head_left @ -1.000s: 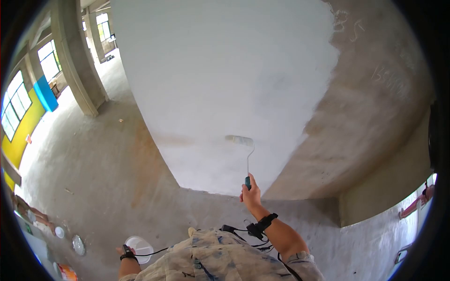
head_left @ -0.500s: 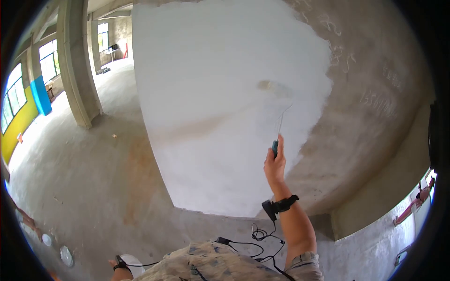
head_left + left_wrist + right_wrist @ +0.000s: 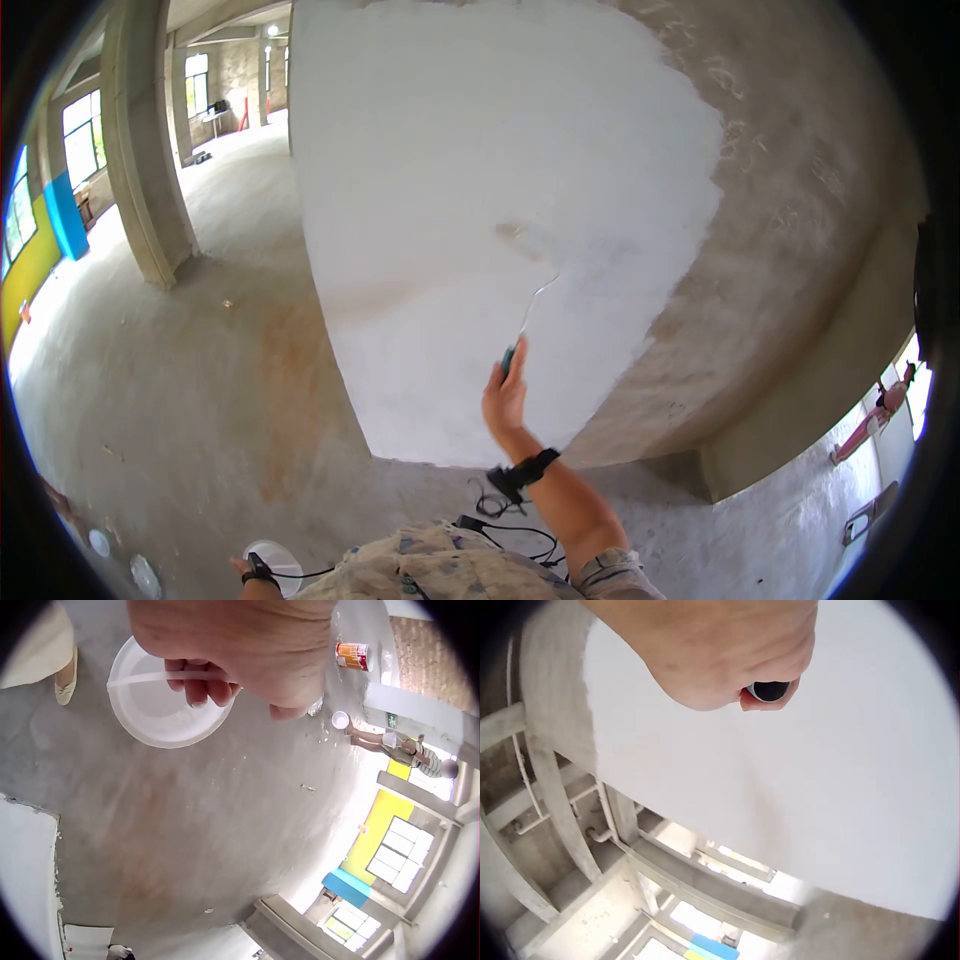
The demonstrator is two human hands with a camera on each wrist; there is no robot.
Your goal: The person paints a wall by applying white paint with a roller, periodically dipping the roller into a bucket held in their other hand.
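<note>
We see the fingers [image 3: 705, 682] of the right hand [image 3: 505, 395] curled tight round the dark handle of a paint roller [image 3: 523, 322]. Its blurred sleeve lies against the white-painted wall [image 3: 450, 130], up and a little right of the hand. The left hand [image 3: 240, 645] hangs low, fingers [image 3: 199, 686] hooked round the thin handle of a white bucket [image 3: 161, 716] above the bare concrete floor [image 3: 187, 840]. A can [image 3: 352, 655] stands farther off.

shirt [image 3: 440, 565]: pale, blue-blotched | wrist straps [image 3: 522, 473]: black | cables [image 3: 500, 525]: black
</note>
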